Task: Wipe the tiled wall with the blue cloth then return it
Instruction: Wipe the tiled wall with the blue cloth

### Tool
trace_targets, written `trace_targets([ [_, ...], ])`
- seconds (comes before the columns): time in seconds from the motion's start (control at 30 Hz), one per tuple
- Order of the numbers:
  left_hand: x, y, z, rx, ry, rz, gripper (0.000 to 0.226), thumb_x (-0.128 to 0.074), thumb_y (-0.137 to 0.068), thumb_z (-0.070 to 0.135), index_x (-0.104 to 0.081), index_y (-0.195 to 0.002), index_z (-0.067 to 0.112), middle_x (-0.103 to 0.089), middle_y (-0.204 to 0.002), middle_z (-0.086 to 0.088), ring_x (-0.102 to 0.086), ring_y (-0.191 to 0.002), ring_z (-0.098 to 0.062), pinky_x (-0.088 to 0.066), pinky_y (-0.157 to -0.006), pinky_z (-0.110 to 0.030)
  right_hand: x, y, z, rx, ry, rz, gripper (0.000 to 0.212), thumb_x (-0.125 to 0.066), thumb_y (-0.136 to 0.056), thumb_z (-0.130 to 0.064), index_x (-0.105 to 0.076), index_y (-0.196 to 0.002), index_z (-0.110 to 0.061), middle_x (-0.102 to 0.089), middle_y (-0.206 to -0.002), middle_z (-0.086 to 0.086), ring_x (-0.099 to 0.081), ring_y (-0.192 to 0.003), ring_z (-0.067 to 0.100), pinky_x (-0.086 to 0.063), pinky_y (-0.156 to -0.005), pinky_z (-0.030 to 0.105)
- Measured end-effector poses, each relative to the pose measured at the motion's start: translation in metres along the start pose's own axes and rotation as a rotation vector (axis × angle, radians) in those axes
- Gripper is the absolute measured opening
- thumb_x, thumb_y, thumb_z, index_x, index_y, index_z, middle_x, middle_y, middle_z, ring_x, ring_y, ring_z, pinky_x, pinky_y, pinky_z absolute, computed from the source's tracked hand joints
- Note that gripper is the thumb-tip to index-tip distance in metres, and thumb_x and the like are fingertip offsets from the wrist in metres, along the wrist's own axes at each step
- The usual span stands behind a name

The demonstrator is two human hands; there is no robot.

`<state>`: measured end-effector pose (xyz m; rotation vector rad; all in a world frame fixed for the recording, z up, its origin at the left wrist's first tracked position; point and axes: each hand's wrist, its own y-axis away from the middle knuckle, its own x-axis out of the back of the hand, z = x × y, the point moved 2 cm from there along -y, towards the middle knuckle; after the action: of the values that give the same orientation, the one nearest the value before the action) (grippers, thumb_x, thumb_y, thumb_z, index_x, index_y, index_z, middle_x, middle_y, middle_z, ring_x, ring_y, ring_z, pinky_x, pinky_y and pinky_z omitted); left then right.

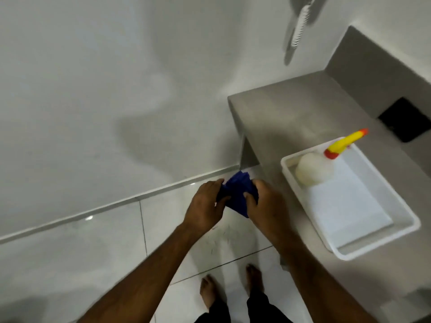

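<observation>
A bunched dark blue cloth (pixel 236 194) is held between both hands in front of me, low over the floor near the wall's foot. My left hand (pixel 205 206) grips its left side and my right hand (pixel 268 206) grips its right side. The pale tiled wall (pixel 93 89) fills the upper left of the view, with my shadow on it. The cloth is apart from the wall.
A grey counter (pixel 303 108) juts out at the right. On it stands a white tray (pixel 377 245) holding a white spray bottle (pixel 312 169) with a yellow and red nozzle. A shower hose (pixel 300 26) hangs above. My bare feet (pixel 210 292) stand on glossy floor tiles.
</observation>
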<state>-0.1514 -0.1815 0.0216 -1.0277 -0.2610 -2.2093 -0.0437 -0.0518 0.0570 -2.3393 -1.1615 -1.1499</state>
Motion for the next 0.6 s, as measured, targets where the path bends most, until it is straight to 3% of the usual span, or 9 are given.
trace_targets([
  [0.13,-0.008,0.018,-0.063,0.109,0.012,-0.059,0.043,-0.063,-0.092,0.024,-0.055,-0.129,0.003,-0.067,-0.112,-0.015,-0.062,-0.100,-0.028,-0.054,-0.087,-0.040,-0.066,-0.017,0.005,-0.038,0.028,-0.104,0.023,-0.061,-0.093,-0.022,-0.060,-0.114,-0.014,-0.070,-0.106,0.004,-0.064,-0.090,0.016,-0.047,-0.079,0.024],
  [0.27,-0.056,0.038,-0.146,0.214,-0.124,-0.198,0.058,-0.058,-0.093,0.038,-0.048,-0.137,0.002,-0.061,-0.129,-0.019,-0.055,-0.117,-0.033,-0.048,-0.099,-0.044,-0.146,-0.036,0.049,-0.051,0.089,-0.226,0.016,-0.059,-0.093,-0.021,-0.060,-0.107,-0.014,-0.069,-0.099,0.003,-0.056,-0.081,0.012,-0.047,-0.075,0.025],
  [0.4,-0.151,0.076,-0.246,0.333,-0.241,-0.406,0.080,-0.059,-0.089,0.049,-0.033,-0.144,-0.002,-0.046,-0.143,-0.024,-0.042,-0.130,-0.039,-0.035,-0.108,-0.047,-0.263,-0.054,0.128,-0.084,0.164,-0.340,0.016,-0.058,-0.091,-0.021,-0.060,-0.104,-0.013,-0.069,-0.097,0.007,-0.064,-0.085,0.026,-0.053,-0.074,0.036],
  [0.6,-0.332,0.152,-0.406,0.417,-0.395,-0.671,0.103,-0.057,-0.086,0.058,-0.008,-0.148,-0.008,-0.014,-0.157,-0.030,-0.011,-0.146,-0.044,-0.015,-0.120,-0.051,-0.471,-0.062,0.280,-0.054,0.242,-0.575,0.017,-0.062,-0.087,-0.018,-0.059,-0.100,-0.008,-0.069,-0.096,0.013,-0.065,-0.087,0.034,-0.041,-0.067,0.032],
])
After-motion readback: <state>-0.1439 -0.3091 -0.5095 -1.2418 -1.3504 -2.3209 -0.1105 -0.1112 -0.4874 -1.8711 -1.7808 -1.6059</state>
